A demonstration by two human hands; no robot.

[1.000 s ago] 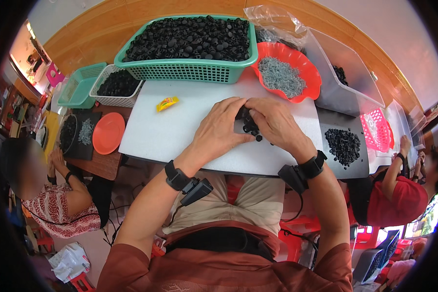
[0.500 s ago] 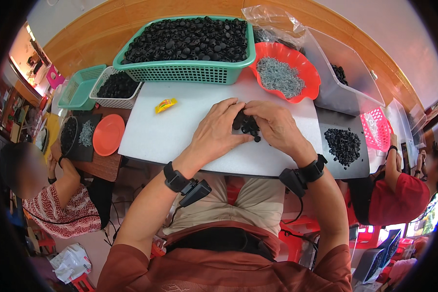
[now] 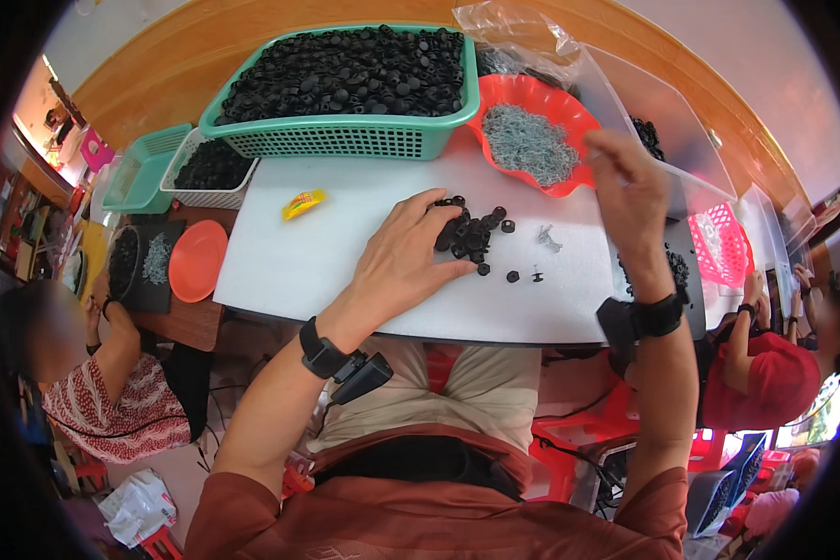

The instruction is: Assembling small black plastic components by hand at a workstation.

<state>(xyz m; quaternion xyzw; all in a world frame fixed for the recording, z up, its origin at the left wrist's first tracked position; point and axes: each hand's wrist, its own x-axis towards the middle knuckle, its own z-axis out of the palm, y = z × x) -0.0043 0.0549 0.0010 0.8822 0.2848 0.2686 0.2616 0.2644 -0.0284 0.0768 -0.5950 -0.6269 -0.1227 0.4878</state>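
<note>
On the white tabletop, my left hand point(image 3: 403, 245) rests beside a small heap of black plastic caps point(image 3: 469, 237). Its thumb and fingers are apart and curve round the heap's left side. My right hand point(image 3: 633, 187) is raised at the right rim of the red scalloped bowl point(image 3: 583, 110), which holds a mass of small silvery screws point(image 3: 529, 143). The right fingers are bent and blurred, so what they hold, if anything, does not show. A few loose screws point(image 3: 549, 240) lie right of the heap, with a single black cap point(image 3: 513, 277) and a small black-and-metal piece point(image 3: 538, 274) nearer me.
A green basket point(image 3: 345, 140) full of black caps stands at the back. A clear plastic bin point(image 3: 691, 177) is at the back right. A yellow wrapper point(image 3: 303, 203) lies at left, beyond it an orange plate point(image 3: 197, 260). Co-workers sit on both sides.
My right hand has left the heap and moved right and up to the red bowl. My left hand has eased apart, and the loose screws and pieces now show.
</note>
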